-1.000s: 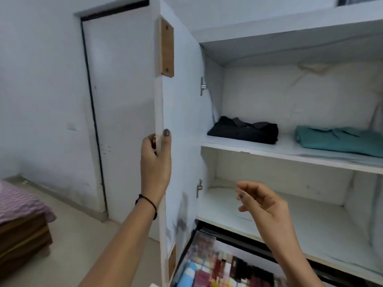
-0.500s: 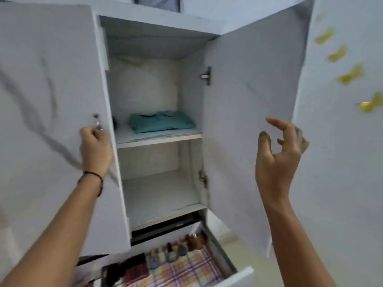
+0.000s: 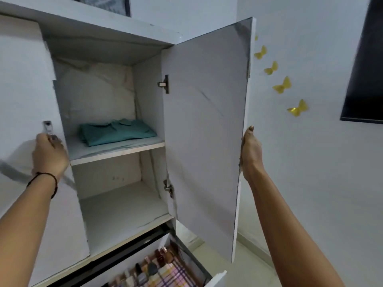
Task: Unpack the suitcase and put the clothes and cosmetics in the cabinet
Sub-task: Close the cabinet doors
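A pale wall (image 3: 310, 172) carries five yellow butterfly stickers (image 3: 282, 85) in a slanting row, running from its upper left down to the right. A dark-framed black panel (image 3: 364, 69) hangs toward the wall's right edge, just beside the lowest butterfly. Light floor (image 3: 255, 264) meets the wall's bottom edge.

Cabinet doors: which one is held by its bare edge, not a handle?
The right door, swung wide open: the right hand grips its outer edge. The left hand holds the left door by its metal handle.
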